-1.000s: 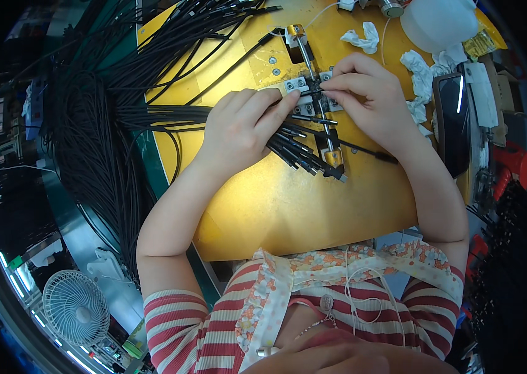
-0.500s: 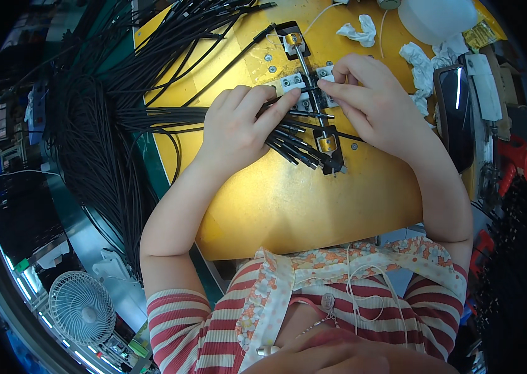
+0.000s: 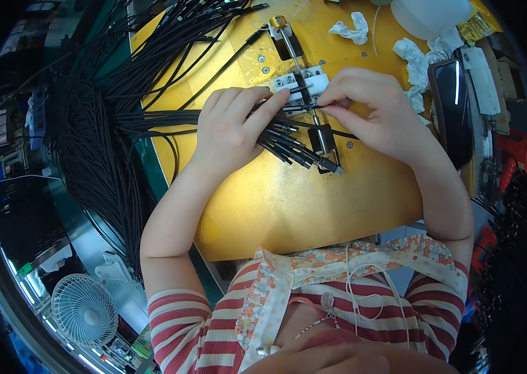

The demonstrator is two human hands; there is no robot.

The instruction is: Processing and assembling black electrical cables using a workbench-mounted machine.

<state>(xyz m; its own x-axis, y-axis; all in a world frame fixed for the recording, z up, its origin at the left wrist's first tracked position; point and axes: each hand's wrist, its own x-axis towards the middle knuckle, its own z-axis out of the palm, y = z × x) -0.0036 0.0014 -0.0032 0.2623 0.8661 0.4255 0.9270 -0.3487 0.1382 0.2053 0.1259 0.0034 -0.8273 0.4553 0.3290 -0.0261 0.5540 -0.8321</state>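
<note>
My left hand (image 3: pixel 229 128) is closed around a bundle of black cables (image 3: pixel 285 144), whose plug ends fan out below its fingers. Its thumb and forefinger reach to the left side of a small metal fixture with white blocks (image 3: pixel 313 84). On the fixture's right side, my right hand (image 3: pixel 375 112) pinches the end of a thin black cable (image 3: pixel 314 107) lying across it. A steel rod (image 3: pixel 291 48) with a brass collar (image 3: pixel 278 23) runs through the fixture between two slots in the yellow board (image 3: pixel 294 206). The fingertips partly hide the pinched end.
A large heap of black cables (image 3: pixel 95 137) hangs over the left edge. Crumpled white tissues (image 3: pixel 413 65), a dark phone-like slab (image 3: pixel 450 106) and a whitish round container (image 3: pixel 432 15) lie to the right and far right. A white fan (image 3: pixel 85 310) stands at lower left.
My right hand has come down slightly, its thumb and finger now pinching at the cable end. The rod and its brass collar have shifted away toward the far left. The left hand has barely moved.
</note>
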